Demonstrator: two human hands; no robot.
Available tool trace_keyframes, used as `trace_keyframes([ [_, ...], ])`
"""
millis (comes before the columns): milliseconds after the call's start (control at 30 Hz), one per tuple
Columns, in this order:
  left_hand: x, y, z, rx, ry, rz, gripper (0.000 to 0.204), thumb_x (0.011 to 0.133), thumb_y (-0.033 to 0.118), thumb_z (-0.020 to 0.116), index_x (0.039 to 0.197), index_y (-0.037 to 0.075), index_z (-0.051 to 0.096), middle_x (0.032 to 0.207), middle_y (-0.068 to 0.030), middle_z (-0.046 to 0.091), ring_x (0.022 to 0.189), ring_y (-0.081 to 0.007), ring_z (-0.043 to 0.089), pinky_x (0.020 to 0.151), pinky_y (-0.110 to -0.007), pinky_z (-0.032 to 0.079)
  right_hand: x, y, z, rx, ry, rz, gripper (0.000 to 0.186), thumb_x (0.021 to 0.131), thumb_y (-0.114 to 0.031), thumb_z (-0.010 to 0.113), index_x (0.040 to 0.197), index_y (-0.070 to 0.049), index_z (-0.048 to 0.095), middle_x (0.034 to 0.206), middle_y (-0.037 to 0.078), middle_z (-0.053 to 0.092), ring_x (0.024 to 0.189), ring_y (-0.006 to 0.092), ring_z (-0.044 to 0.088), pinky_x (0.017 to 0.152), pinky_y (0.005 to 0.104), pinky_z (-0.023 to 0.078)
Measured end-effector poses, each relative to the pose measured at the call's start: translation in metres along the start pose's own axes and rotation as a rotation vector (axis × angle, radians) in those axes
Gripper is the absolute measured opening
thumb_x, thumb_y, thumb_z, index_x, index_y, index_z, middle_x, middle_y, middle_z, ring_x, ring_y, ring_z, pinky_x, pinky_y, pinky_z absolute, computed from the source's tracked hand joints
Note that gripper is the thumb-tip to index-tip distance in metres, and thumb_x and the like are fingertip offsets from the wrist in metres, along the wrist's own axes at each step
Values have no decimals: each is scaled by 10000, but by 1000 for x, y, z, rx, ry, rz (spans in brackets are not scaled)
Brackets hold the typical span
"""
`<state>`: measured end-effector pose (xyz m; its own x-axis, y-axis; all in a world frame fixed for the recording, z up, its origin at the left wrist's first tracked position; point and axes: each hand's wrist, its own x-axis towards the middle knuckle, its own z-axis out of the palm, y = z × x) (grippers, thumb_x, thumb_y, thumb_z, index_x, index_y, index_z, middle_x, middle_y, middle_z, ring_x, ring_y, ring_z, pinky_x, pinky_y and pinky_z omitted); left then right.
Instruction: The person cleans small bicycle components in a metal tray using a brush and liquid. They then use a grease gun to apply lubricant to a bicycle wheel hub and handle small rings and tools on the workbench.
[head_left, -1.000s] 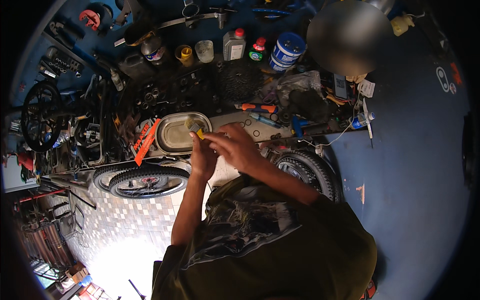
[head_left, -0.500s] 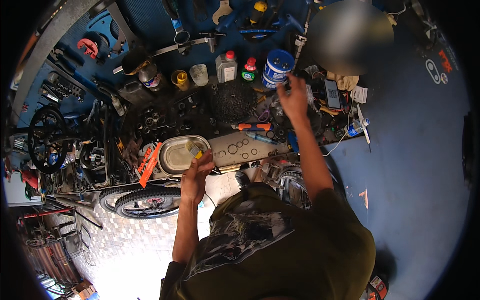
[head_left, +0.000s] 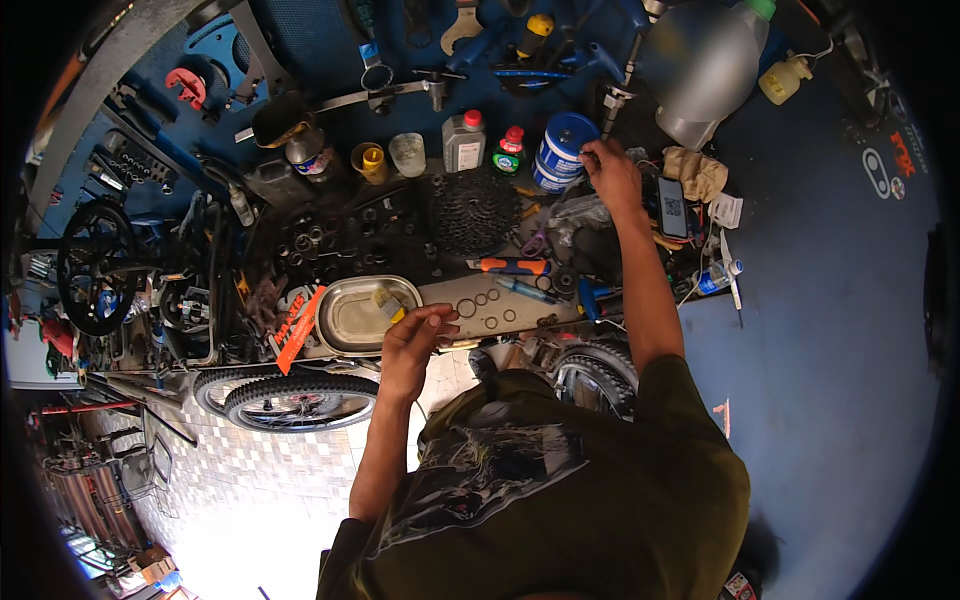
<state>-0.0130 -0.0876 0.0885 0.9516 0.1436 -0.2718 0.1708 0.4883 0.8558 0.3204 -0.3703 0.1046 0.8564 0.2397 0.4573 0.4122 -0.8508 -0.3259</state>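
Reach matters here: right hand (head_left: 612, 172) stretches to the blue tub (head_left: 562, 150) at the tabletop's back, fingers pinched at its rim; left hand (head_left: 412, 335), loosely curled and seemingly empty, should steady beside the metal tray (head_left: 352, 318).

The scene is unevenly lit. Strong daylight is seen at the lower left, where the tiled floor (head_left: 250, 500) is washed out to near white and detail is lost in glare. The cluttered workbench (head_left: 480, 310) and the blue wall (head_left: 830, 330) are lit more softly and evenly, with colours kept rich and only faint shadows cast. A dim zone is formed under the bench around the tyre (head_left: 300, 395). A round black border is left by the fisheye lens, and straight edges are bent strongly toward it. The middle is rendered fairly sharp, while small items near the rim are smeared and squeezed. A large pale blurred patch (head_left: 705, 65) is seen at the top.
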Motion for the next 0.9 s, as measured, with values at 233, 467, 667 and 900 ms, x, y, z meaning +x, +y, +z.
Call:
trace_keyframes([
  [233, 27, -6, 18, 129, 43, 81, 295, 995, 224, 651, 1145, -29, 665, 1056, -106, 687, 903, -161, 652, 794, -311, 530, -55, -84, -33, 529, -83, -96, 185, 880, -184, 759, 1030, -103, 687, 943, 81, 624, 789, 245, 651, 704, 360, 524],
  [467, 29, -4, 35, -93, 50, -5, 246, 968, 174, 699, 1143, 2, 686, 970, -66, 714, 867, -136, 675, 720, -276, 545, -145, -164, -43, 601, -257, -462, 214, 845, -150, 769, 1047, -110, 709, 1071, 52, 686, 908, 266, 698, 738, 355, 568],
  [667, 18, -24, 12, -316, 56, -39, 130, 971, 165, 691, 1072, 85, 677, 1007, -26, 698, 878, -154, 656, 739, -312, 530, -170, -181, -37, 705, -373, -321, 339, 863, -188, 757, 1185, -121, 675, 1109, 64, 700, 890, 285, 702, 720, 362, 579],
  [900, -3, -15, -19, -497, 75, 67, 98, 967, 216, 695, 1012, 148, 640, 995, 25, 662, 875, -189, 641, 762, -356, 497, -187, -102, 31, 111, -423, -146, 405, 894, -253, 732, 1256, -108, 622, 1149, 119, 677, 1101, 318, 636, 938, 442, 521],
])
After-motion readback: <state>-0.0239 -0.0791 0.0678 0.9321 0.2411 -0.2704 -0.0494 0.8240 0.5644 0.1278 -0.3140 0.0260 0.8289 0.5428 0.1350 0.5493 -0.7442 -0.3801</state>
